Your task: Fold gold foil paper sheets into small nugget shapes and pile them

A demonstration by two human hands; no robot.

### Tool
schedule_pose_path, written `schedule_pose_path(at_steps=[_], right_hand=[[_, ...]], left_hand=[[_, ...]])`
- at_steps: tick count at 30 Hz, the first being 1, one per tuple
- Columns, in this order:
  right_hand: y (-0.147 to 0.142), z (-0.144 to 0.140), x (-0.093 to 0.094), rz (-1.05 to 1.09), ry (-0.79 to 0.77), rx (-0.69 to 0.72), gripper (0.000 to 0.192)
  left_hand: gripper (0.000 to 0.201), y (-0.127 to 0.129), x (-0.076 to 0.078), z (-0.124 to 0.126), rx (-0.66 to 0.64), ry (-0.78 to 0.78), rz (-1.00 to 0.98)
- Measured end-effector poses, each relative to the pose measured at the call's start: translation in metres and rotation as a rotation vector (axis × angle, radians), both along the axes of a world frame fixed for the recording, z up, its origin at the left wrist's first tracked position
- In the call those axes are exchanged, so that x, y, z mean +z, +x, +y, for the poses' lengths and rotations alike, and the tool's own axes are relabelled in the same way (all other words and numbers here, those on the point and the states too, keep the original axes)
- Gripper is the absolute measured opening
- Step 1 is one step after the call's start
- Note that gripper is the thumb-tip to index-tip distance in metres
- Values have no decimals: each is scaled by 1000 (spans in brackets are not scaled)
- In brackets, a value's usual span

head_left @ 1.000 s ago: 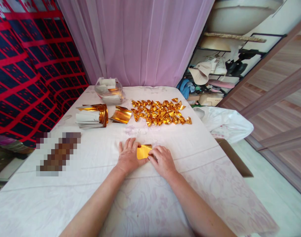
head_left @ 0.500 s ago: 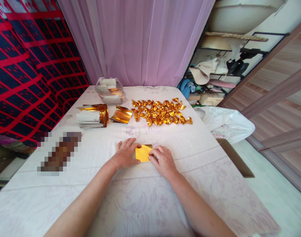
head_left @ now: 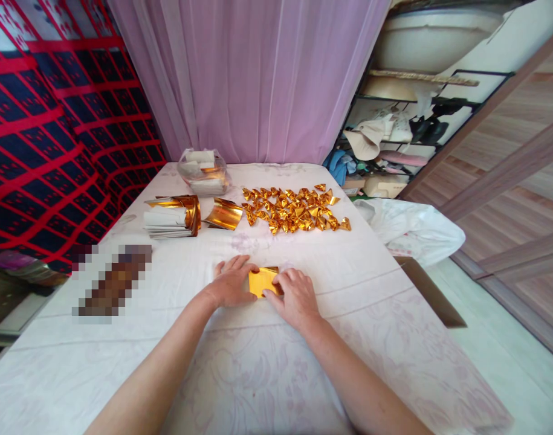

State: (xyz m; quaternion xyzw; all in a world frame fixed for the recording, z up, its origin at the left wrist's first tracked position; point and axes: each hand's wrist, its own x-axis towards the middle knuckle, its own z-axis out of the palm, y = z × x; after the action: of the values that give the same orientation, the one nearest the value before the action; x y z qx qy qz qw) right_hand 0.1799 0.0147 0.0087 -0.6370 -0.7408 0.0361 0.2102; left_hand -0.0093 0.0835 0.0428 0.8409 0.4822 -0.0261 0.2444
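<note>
A small sheet of gold foil paper [head_left: 261,283] lies on the tablecloth in front of me, with a darker folded strip along its top and right. My left hand [head_left: 233,283] holds its left side, thumb at the lower corner and a fingertip at the upper one. On the other side, my right hand [head_left: 298,295] grips the right edge, its thumb along the bottom and its fingers bent over the edge. Beyond the hands lie several folded gold foil pieces [head_left: 298,208]. A curved stack of gold foil sheets [head_left: 225,214] sits left of them.
A larger stack of foil sheets with pale backs [head_left: 170,219] and a clear plastic bag of more sheets [head_left: 203,172] stand at the table's back left. A pixelated patch covers something on the left. Right of the table are a white bag [head_left: 416,229] and a cardboard piece [head_left: 433,293].
My right thumb has shifted left along the lower edge of the foil paper, and a darker part now shows at its right. My left hand stays in place. The view has tilted slightly.
</note>
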Motion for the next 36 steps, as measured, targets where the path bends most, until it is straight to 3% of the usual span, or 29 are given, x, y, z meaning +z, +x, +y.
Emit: schedule_pose_path(at_steps=[7, 18, 22, 26, 30, 36], right_hand=[[-5, -2, 5, -27, -58, -33, 25], [35, -5, -2, 99, -65, -9, 12], [16, -5, 8, 61, -3, 108, 34], [-7, 0, 7, -35, -118, 276, 49], [-5, 4, -1, -93, -232, 275, 60], [9, 1, -3, -136, -289, 199, 62]], left_hand=[[52, 1, -4, -2, 34, 24, -26], [62, 1, 2, 2, 27, -30, 14], [61, 2, 4, 1, 23, -31, 34], [62, 3, 6, 0, 18, -37, 48], [63, 3, 7, 0, 28, -50, 36], [64, 2, 5, -1, 31, -51, 24]])
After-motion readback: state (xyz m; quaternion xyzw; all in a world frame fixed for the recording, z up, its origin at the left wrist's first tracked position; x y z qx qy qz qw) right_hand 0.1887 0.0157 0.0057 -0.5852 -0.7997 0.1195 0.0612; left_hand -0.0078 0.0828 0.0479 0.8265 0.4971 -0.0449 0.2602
